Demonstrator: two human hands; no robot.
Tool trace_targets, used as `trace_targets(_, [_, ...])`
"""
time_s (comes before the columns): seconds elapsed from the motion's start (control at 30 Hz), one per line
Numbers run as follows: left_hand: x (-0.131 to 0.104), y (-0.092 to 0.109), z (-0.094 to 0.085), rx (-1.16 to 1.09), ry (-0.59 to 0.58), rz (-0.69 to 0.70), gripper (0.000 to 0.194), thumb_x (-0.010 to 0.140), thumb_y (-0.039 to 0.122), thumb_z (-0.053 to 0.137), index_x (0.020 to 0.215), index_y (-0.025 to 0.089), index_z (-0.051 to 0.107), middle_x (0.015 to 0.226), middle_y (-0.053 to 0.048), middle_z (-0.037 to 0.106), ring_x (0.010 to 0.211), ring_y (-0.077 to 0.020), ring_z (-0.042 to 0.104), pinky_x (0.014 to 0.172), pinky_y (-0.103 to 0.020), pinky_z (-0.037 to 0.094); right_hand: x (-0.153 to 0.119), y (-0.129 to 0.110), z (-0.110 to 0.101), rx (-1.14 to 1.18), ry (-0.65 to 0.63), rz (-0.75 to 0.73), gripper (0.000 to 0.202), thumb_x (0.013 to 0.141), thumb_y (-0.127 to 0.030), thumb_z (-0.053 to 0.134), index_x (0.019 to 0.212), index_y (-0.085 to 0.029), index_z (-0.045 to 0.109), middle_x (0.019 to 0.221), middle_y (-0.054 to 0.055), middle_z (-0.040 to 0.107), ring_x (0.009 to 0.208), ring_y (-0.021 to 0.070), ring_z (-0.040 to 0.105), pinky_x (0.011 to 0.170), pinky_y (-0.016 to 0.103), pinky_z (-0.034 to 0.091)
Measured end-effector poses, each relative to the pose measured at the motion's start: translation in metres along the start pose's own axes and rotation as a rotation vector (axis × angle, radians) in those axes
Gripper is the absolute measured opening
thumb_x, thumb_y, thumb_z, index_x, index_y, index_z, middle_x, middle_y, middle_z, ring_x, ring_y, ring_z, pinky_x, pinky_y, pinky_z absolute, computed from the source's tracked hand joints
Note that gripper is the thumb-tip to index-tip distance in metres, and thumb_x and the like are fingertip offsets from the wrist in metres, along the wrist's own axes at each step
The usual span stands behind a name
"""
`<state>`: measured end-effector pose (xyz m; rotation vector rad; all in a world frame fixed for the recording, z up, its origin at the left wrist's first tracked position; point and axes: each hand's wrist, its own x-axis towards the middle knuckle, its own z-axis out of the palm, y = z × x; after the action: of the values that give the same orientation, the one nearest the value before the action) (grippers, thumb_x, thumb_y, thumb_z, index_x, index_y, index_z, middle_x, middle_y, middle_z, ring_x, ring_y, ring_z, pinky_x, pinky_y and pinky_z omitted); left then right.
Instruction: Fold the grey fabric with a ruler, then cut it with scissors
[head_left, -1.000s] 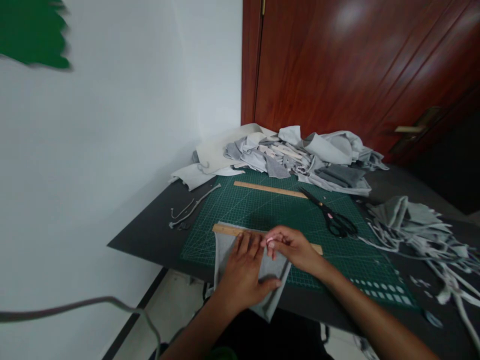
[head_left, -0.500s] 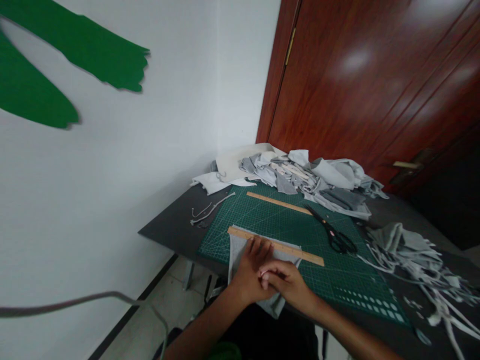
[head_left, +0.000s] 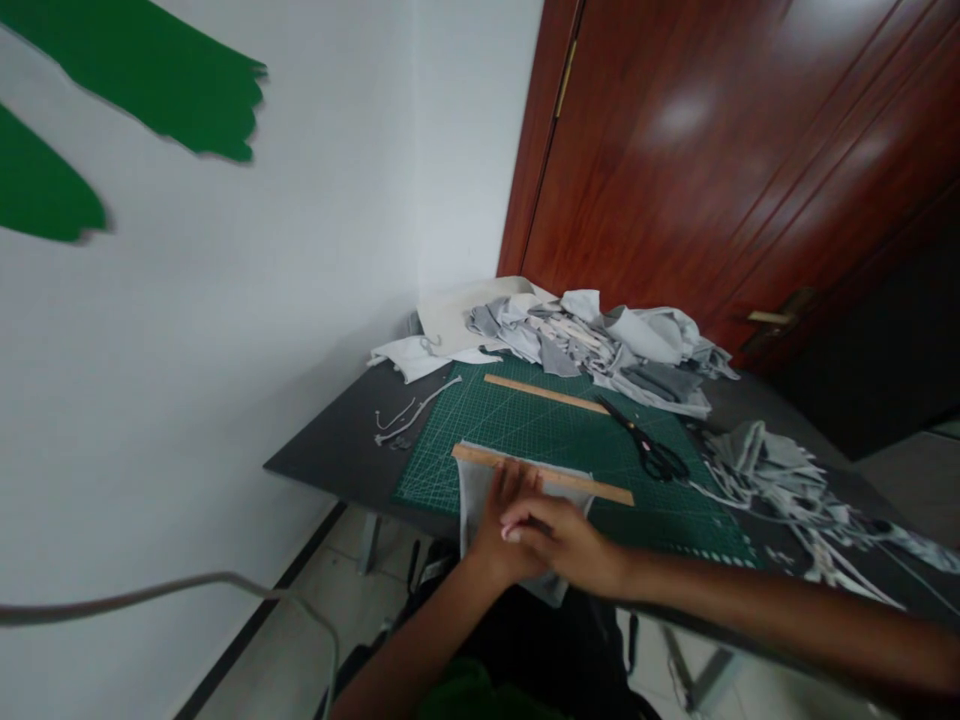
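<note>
My left hand [head_left: 504,535] lies flat with its fingers stretched forward, the fingertips on a wooden ruler [head_left: 604,489]. Beneath the ruler and hand is a piece of grey cloth [head_left: 472,485], which hangs over the table's near edge. My right hand [head_left: 571,545] crosses over the back of the left, its fingers curled into a pinch. Whatever may be inside that pinch is hidden. A green cutting mat [head_left: 555,425] lies under the cloth and ruler. Black-handled scissors [head_left: 651,452] rest on the mat to the right, away from both hands.
A second wooden ruler [head_left: 544,393] lies farther back on the mat. Heaped grey and white fabric scraps [head_left: 592,345] fill the table's far side; another tangled pile of scraps [head_left: 772,475] sits right. Thin cords [head_left: 416,412] lie at left. A cable [head_left: 225,577] hangs at lower left.
The view has shifted slightly. My right forearm has swung outward to the right, and the right hand sits slightly farther over the left. The left hand stays on the ruler and cloth.
</note>
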<state>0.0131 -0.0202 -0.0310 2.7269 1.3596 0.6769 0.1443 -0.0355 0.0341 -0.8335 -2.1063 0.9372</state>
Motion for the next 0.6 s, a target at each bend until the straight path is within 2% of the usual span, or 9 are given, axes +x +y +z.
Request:
trace_targets(0.07, [-0.002,-0.002,0.004,-0.082,0.030,-0.011,0.078,0.088,0.062,0.063,0.151,0.018,0.053,0.155,-0.014,0.055,0.148,-0.0396,0.042,0.124,-0.057,0.032,0.031,0.002,-0.003,-0.111,0.021,0.010,0.011,0.098,-0.017,0.065,0.095,-0.021,0.076,0.094,0.004,0.079,0.090,0.0185,0.074,0.085,0.028,0.057])
trace_targets(0.13, [-0.002,-0.003,0.003,-0.107,0.011,-0.015,0.096,0.076,0.076,0.070,0.150,0.017,0.054,0.152,-0.017,0.057,0.143,-0.0416,0.048,0.121,-0.057,0.036,0.064,0.010,-0.005,-0.144,0.060,0.039,0.012,0.098,-0.016,0.064,0.096,-0.020,0.075,0.097,0.004,0.079,0.091,0.0182,0.073,0.084,0.028,0.056])
trace_targets(0.27, [0.004,-0.002,-0.008,-0.077,-0.059,-0.059,0.112,0.072,0.087,0.066,0.153,0.013,0.050,0.155,-0.021,0.054,0.145,-0.0424,0.045,0.124,-0.060,0.029,0.112,0.039,-0.003,-0.231,0.087,0.095,0.006,0.097,-0.021,0.068,0.095,-0.019,0.073,0.089,0.002,0.077,0.082,0.0167,0.070,0.073,0.025,0.050])
trace_targets(0.33, [0.005,0.000,-0.012,-0.046,-0.088,-0.060,0.114,0.073,0.090,0.063,0.153,0.010,0.049,0.156,-0.022,0.052,0.147,-0.0420,0.042,0.125,-0.059,0.025,0.124,0.052,0.000,-0.282,0.076,0.106,0.007,0.096,-0.019,0.069,0.091,-0.017,0.073,0.086,0.002,0.075,0.080,0.0168,0.068,0.072,0.025,0.047])
trace_targets(0.47, [0.006,0.003,-0.017,-0.020,-0.128,-0.064,0.109,0.075,0.089,0.061,0.149,0.009,0.054,0.154,-0.022,0.054,0.147,-0.0398,0.043,0.125,-0.055,0.026,0.134,0.069,0.008,-0.374,0.032,0.097,0.009,0.096,-0.016,0.068,0.089,-0.017,0.073,0.086,0.002,0.074,0.082,0.0178,0.066,0.074,0.027,0.044])
trace_targets(0.6, [0.006,0.003,-0.019,-0.034,-0.098,-0.060,0.110,0.074,0.088,0.063,0.150,0.010,0.052,0.155,-0.021,0.053,0.148,-0.0409,0.040,0.127,-0.057,0.021,0.143,0.075,0.008,-0.447,0.000,0.070,0.013,0.098,-0.011,0.063,0.093,-0.017,0.073,0.092,0.003,0.074,0.089,0.0181,0.066,0.080,0.027,0.044])
